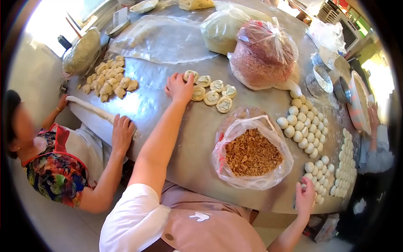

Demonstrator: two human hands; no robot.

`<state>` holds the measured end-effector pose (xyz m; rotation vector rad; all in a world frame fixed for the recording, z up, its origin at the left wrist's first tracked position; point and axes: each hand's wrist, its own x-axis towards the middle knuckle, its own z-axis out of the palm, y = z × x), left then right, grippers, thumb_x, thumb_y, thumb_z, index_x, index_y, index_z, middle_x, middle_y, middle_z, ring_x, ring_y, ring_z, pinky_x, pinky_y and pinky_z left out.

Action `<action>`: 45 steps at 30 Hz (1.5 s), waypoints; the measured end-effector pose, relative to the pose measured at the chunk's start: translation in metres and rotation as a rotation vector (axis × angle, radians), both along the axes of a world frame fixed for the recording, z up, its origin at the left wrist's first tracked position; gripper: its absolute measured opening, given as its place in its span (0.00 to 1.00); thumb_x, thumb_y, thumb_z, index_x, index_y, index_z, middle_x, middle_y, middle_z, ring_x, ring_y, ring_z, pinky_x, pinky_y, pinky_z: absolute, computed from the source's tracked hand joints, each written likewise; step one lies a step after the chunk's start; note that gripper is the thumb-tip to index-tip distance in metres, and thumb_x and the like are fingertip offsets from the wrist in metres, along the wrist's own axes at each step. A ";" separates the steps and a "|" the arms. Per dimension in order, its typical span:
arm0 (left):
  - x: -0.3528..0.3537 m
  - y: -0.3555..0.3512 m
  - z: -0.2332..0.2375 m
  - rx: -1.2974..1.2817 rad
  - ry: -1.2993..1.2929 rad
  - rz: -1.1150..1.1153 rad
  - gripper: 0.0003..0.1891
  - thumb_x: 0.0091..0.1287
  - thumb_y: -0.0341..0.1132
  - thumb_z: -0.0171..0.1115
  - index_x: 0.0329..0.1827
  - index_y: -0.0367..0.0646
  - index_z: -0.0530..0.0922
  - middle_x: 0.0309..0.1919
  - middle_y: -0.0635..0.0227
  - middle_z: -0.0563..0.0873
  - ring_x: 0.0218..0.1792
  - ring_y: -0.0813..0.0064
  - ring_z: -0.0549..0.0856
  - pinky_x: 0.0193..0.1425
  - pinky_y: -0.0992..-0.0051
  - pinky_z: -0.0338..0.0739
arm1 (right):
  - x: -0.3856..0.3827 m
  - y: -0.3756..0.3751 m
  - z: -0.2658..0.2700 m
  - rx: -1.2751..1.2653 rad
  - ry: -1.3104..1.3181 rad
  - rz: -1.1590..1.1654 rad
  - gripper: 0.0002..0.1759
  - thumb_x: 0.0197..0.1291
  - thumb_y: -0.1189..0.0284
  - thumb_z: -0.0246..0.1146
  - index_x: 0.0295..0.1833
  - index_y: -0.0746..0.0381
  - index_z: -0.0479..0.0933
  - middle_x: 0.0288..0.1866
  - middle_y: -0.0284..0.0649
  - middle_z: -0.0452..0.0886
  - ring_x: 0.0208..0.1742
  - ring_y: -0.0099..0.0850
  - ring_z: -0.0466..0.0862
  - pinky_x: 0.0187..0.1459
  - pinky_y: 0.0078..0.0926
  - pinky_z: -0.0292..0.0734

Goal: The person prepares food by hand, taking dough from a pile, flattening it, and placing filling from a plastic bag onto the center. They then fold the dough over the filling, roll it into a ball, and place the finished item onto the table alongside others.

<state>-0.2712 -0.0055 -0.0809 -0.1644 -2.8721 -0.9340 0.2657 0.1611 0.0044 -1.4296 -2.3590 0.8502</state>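
Note:
My left hand (179,87) reaches across the metal table, its fingers curled against a filled dough bun (190,75) at the corner of a small cluster. Beside it sit several more round filled buns (211,98), with pale green filling showing on top. At the lower right, my right hand (305,195) is at the edge of a group of smooth white dough balls (320,176). Its thumb and fingers close around a dough ball, mostly hidden by the hand. Between my arms stands an open plastic bag of brown crumbly filling (254,153).
A co-worker at left handles a long dough rope (90,108) near cut dough pieces (110,80). Tied bags of pink filling (264,56) and pale green filling (224,31) stand at the back. More dough balls (304,124), a metal bowl (342,90) and another person's hand are at right.

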 end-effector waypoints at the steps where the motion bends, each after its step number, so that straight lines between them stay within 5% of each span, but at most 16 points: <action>1: -0.002 0.005 0.006 -0.006 -0.056 -0.036 0.25 0.60 0.56 0.63 0.53 0.51 0.81 0.58 0.67 0.78 0.65 0.66 0.70 0.74 0.54 0.49 | -0.002 -0.006 0.003 0.006 0.001 0.004 0.18 0.60 0.76 0.65 0.56 0.65 0.74 0.44 0.36 0.78 0.31 0.21 0.73 0.33 0.19 0.72; 4: -0.009 0.007 -0.005 0.109 -0.016 -0.080 0.19 0.56 0.54 0.68 0.44 0.54 0.81 0.47 0.71 0.84 0.63 0.70 0.72 0.70 0.54 0.53 | -0.027 -0.026 0.034 0.058 0.089 0.074 0.17 0.59 0.78 0.65 0.54 0.65 0.75 0.43 0.38 0.80 0.31 0.22 0.75 0.33 0.19 0.73; 7: -0.005 0.000 -0.008 0.324 -0.091 -0.168 0.19 0.57 0.48 0.71 0.46 0.49 0.79 0.47 0.66 0.84 0.54 0.69 0.80 0.67 0.56 0.60 | -0.064 -0.042 0.055 0.090 0.138 0.226 0.17 0.58 0.78 0.65 0.54 0.64 0.76 0.44 0.40 0.81 0.33 0.24 0.79 0.34 0.20 0.75; 12: 0.012 -0.026 0.006 1.342 -0.465 -0.120 0.14 0.62 0.34 0.67 0.47 0.40 0.76 0.45 0.62 0.82 0.48 0.66 0.82 0.53 0.67 0.77 | -0.146 -0.060 0.053 -0.011 -0.024 0.506 0.18 0.61 0.71 0.64 0.55 0.64 0.76 0.49 0.49 0.81 0.46 0.44 0.83 0.48 0.36 0.79; 16: 0.066 -0.068 0.062 1.708 -0.866 -0.024 0.13 0.65 0.30 0.63 0.51 0.37 0.75 0.47 0.60 0.81 0.47 0.63 0.82 0.52 0.66 0.80 | -0.189 -0.041 0.007 0.440 -0.105 0.516 0.18 0.64 0.69 0.61 0.56 0.68 0.74 0.49 0.55 0.79 0.46 0.52 0.81 0.49 0.42 0.77; 18: 0.098 -0.089 0.078 1.710 -1.098 -0.175 0.16 0.65 0.29 0.61 0.55 0.36 0.75 0.47 0.61 0.81 0.47 0.63 0.82 0.54 0.65 0.80 | -0.211 -0.026 0.005 0.555 -0.151 0.490 0.18 0.64 0.69 0.59 0.55 0.69 0.73 0.47 0.57 0.79 0.45 0.53 0.81 0.48 0.43 0.77; 22: 0.174 -0.090 0.111 1.513 -1.389 -0.611 0.16 0.69 0.30 0.60 0.57 0.35 0.75 0.47 0.62 0.82 0.48 0.69 0.83 0.56 0.70 0.78 | -0.223 -0.016 0.024 0.179 -0.145 0.464 0.14 0.65 0.67 0.58 0.48 0.68 0.77 0.41 0.58 0.81 0.42 0.54 0.81 0.46 0.46 0.77; 25: 0.211 -0.071 0.115 1.369 -1.648 -0.765 0.13 0.70 0.29 0.57 0.55 0.35 0.75 0.49 0.61 0.81 0.49 0.70 0.82 0.49 0.73 0.78 | -0.206 -0.038 0.027 0.266 -0.325 0.352 0.15 0.65 0.66 0.58 0.45 0.68 0.78 0.41 0.55 0.82 0.44 0.51 0.81 0.47 0.44 0.77; 26: 0.218 -0.062 0.113 1.312 -1.702 -0.761 0.12 0.71 0.29 0.56 0.55 0.37 0.75 0.48 0.62 0.81 0.49 0.70 0.82 0.48 0.73 0.78 | -0.201 -0.044 0.029 0.248 -0.520 0.348 0.18 0.66 0.63 0.58 0.51 0.68 0.77 0.44 0.54 0.81 0.45 0.51 0.81 0.48 0.44 0.77; 30: 0.237 -0.038 0.107 1.128 -1.749 -0.613 0.10 0.73 0.29 0.52 0.55 0.42 0.75 0.49 0.64 0.80 0.48 0.69 0.83 0.48 0.71 0.80 | -0.200 -0.066 0.006 0.165 -0.372 0.323 0.26 0.65 0.59 0.58 0.62 0.64 0.69 0.53 0.56 0.75 0.49 0.53 0.80 0.49 0.46 0.77; 36: 0.228 -0.045 0.113 1.344 -1.741 -0.531 0.15 0.71 0.27 0.53 0.60 0.44 0.72 0.50 0.62 0.81 0.50 0.67 0.84 0.51 0.71 0.81 | -0.190 -0.071 0.006 0.019 -0.192 0.640 0.20 0.54 0.68 0.67 0.53 0.61 0.75 0.47 0.51 0.77 0.48 0.50 0.80 0.47 0.43 0.78; 41: 0.234 -0.044 0.110 1.258 -1.768 -0.612 0.17 0.70 0.25 0.57 0.61 0.43 0.72 0.49 0.64 0.80 0.48 0.69 0.83 0.49 0.76 0.81 | -0.176 -0.041 0.013 0.004 -0.319 0.687 0.12 0.52 0.70 0.68 0.43 0.61 0.80 0.35 0.49 0.81 0.39 0.47 0.82 0.42 0.40 0.78; 45: 0.250 -0.023 0.100 1.199 -1.778 -0.472 0.15 0.71 0.26 0.55 0.61 0.43 0.72 0.49 0.65 0.80 0.46 0.71 0.83 0.48 0.77 0.81 | -0.174 -0.020 0.007 -0.008 -0.256 0.608 0.12 0.51 0.70 0.69 0.42 0.63 0.81 0.28 0.50 0.81 0.31 0.45 0.82 0.35 0.37 0.76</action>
